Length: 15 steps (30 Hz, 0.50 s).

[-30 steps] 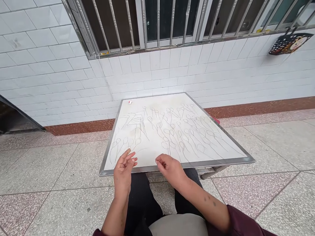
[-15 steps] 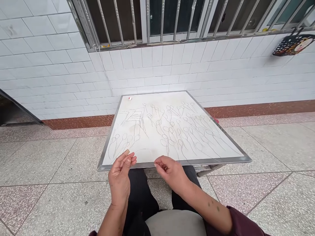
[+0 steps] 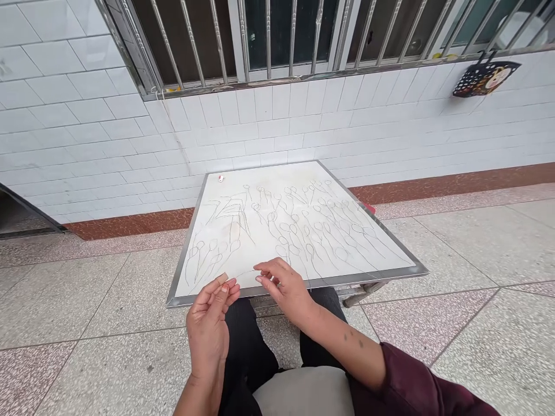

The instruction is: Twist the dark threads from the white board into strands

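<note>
Many thin dark wires, several bent into loops with long tails, lie spread over a white tabletop (image 3: 277, 173) with a grey metal edge. My left hand (image 3: 212, 306) is above the near left edge, thumb and fingers pinched together on one end of a thin wire (image 3: 243, 273). A tan wrap covers one of its fingertips. Just right of it, my right hand (image 3: 284, 286) hovers over the near edge with thumb and forefinger apart, close to the wire's other end. Whether it touches the wire is hard to make out.
A small red and white object (image 3: 221, 178) sits at the table's far left corner. Behind the table stands a white tiled wall (image 3: 243, 133) with a barred window (image 3: 290, 40). A patterned bag (image 3: 485, 79) hangs at the right. My legs are under the near edge.
My right hand has moved left and slightly up, and its thumb and forefinger have parted. My left hand keeps its pinch. The view has shifted a little to the right.
</note>
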Each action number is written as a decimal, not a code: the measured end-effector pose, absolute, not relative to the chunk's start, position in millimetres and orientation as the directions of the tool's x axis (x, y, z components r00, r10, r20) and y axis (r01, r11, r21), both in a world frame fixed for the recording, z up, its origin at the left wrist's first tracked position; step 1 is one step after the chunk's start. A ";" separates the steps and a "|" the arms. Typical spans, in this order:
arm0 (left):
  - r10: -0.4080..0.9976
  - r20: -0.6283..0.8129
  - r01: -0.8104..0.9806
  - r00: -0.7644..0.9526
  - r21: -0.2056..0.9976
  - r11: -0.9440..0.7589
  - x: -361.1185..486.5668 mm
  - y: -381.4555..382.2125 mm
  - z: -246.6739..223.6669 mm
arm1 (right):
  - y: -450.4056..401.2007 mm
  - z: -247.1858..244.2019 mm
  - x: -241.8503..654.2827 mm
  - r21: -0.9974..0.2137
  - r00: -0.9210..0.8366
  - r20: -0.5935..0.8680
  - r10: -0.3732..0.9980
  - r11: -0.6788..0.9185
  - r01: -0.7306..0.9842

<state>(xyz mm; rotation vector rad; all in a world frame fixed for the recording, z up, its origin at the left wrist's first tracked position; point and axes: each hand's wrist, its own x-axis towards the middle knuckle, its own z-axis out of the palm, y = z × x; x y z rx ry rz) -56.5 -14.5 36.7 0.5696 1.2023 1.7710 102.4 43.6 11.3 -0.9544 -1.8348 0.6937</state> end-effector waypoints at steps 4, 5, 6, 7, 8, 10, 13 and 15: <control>0.875 -0.147 -0.442 -0.461 0.893 -0.082 -55.8 -17.1 38.2 | 46.9 10.0 103.2 -0.708 -0.276 0.565 0.778 0.629 0.322; 0.878 -0.156 -0.448 -0.453 0.891 -0.073 -55.6 -17.3 38.2 | 47.0 9.1 103.5 -0.705 -0.286 0.579 0.764 0.645 0.295; 0.880 -0.163 -0.453 -0.447 0.889 -0.066 -55.2 -17.3 38.2 | 46.8 8.1 103.7 -0.702 -0.295 0.592 0.750 0.660 0.267; 0.882 -0.168 -0.455 -0.441 0.888 -0.059 -54.8 -17.2 38.1 | 46.4 6.8 104.0 -0.697 -0.302 0.605 0.736 0.674 0.246; 0.883 -0.170 -0.456 -0.437 0.888 -0.055 -54.4 -17.1 37.9 | 45.8 5.5 104.4 -0.688 -0.306 0.618 0.724 0.687 0.234; 0.887 -0.170 -0.450 -0.430 0.892 -0.047 -53.6 -16.9 37.3 | 44.7 2.8 105.7 -0.662 -0.308 0.644 0.700 0.712 0.233; 0.891 -0.157 -0.427 -0.427 0.903 -0.045 -53.0 -17.1 35.8 | 43.6 -0.8 108.8 -0.619 -0.313 0.676 0.667 0.745 0.250; 0.891 -0.140 -0.405 -0.431 0.913 -0.053 -53.3 -17.8 35.2 | 43.7 -2.9 110.8 -0.600 -0.329 0.683 0.653 0.757 0.257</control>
